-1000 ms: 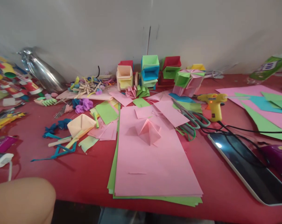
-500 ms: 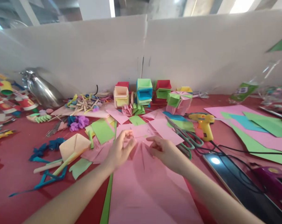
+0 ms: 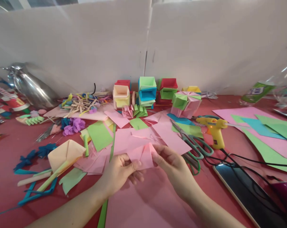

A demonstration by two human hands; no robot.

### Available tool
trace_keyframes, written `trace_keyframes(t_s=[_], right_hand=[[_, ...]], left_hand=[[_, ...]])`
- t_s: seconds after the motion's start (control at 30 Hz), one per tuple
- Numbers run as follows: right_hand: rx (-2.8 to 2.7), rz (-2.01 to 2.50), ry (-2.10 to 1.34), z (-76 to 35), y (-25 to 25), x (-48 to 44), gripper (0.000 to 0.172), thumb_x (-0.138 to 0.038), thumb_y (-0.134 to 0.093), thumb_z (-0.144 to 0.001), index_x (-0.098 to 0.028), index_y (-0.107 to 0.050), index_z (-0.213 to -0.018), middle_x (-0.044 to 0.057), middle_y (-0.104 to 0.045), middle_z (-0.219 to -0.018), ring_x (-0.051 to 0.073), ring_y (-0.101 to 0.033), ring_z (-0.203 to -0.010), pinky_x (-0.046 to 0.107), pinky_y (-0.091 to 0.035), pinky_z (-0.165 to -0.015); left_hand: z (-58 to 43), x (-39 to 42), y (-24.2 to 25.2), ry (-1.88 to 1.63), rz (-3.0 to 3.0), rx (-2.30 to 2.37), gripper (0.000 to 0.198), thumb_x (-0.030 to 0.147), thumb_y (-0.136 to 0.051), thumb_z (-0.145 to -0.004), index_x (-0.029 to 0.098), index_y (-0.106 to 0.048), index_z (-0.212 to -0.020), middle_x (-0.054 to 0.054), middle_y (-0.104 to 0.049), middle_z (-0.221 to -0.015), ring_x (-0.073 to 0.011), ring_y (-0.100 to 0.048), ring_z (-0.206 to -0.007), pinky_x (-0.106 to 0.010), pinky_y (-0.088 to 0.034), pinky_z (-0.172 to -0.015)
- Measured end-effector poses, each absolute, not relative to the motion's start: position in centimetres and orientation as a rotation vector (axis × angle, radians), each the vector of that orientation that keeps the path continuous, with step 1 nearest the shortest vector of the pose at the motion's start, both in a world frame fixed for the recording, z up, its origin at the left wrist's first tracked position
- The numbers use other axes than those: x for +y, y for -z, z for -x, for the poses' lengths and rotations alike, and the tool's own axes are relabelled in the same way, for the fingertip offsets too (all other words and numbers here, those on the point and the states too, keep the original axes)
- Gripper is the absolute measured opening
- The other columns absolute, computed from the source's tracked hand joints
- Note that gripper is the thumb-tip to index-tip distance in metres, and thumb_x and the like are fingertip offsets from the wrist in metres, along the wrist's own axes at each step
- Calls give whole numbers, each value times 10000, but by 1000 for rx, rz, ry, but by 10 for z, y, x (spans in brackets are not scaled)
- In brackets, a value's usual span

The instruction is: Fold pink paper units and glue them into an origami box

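My left hand [image 3: 119, 173] and right hand [image 3: 174, 167] each pinched a side of the folded pink paper [image 3: 142, 155], holding it over the big pink sheet [image 3: 143, 202]. The scissors [image 3: 193, 146] lay near my right hand at two o'clock, the glue gun [image 3: 214, 131] beyond them.

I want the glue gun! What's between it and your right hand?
Green-handled scissors lie between the right hand, holding the folded pink paper, and the yellow glue gun, seen in the head view.

White matte board panels [image 3: 86, 47] as back wall, dark vertical seam [image 3: 146, 60] between them; glossy red tabletop [image 3: 5, 164] below; soft even light.
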State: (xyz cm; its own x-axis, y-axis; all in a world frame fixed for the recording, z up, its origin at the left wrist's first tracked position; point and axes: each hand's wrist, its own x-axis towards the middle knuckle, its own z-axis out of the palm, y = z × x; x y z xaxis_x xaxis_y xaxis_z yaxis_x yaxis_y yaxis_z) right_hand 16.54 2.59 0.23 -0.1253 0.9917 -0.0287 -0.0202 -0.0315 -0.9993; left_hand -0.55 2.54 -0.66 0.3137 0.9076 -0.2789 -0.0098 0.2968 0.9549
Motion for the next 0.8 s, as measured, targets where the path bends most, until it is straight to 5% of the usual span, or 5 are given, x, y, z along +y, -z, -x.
trace_keyframes(t_s=[0.13, 0.3, 0.47, 0.67, 0.8], right_hand=[[-1251, 1158, -1337, -166, -6, 23, 215, -358, -611, -785, -156, -631, -714, -26, -551, -610, 92, -504, -584, 206, -428, -578], [-1287, 1108, -1334, -168, -14, 22, 143, -289, -611, -771, -179, -683, -826, -11, -612, -662, 114, -540, -638, 233, -455, -633], [-1322, 1139, -1353, -169, -12, 23, 266, -309, -593, -786, -193, -638, -1022, -7, -625, -700, 135, -574, -694, 265, -471, -682], [-1328, 1284, -1291, -169, -12, 24, 248, -382, -620, -765, -157, -617, -661, -12, -577, -589, 98, -500, -567, 220, -422, -563], [-1334, 1287, -1305, -166, -14, 20, 247, -362, -611, -764, -164, -598, -617, -18, -557, -566, 99, -493, -557, 222, -410, -554]], left_hand=[[5, 26, 3, -813, -1064, 1103, 268, 374, -628, -759, 106, -638, -774, -72, -707, -643, -129, -643, -512, -183, -466, -446], [5, 23, 1, -818, -1039, 1079, 288, 383, -647, -742, 97, -642, -778, -74, -705, -630, -136, -654, -533, -186, -490, -464], [5, 20, 2, -809, -1021, 1022, 346, 430, -628, -752, 91, -667, -813, -79, -709, -653, -128, -651, -525, -185, -507, -478], [4, 18, 0, -787, -1012, 1094, 382, 439, -622, -757, 88, -688, -893, -98, -716, -682, -123, -638, -503, -181, -508, -464], [4, 17, 2, -786, -1049, 1009, 409, 456, -579, -790, 101, -683, -965, -117, -722, -796, -142, -665, -583, -192, -525, -504]])
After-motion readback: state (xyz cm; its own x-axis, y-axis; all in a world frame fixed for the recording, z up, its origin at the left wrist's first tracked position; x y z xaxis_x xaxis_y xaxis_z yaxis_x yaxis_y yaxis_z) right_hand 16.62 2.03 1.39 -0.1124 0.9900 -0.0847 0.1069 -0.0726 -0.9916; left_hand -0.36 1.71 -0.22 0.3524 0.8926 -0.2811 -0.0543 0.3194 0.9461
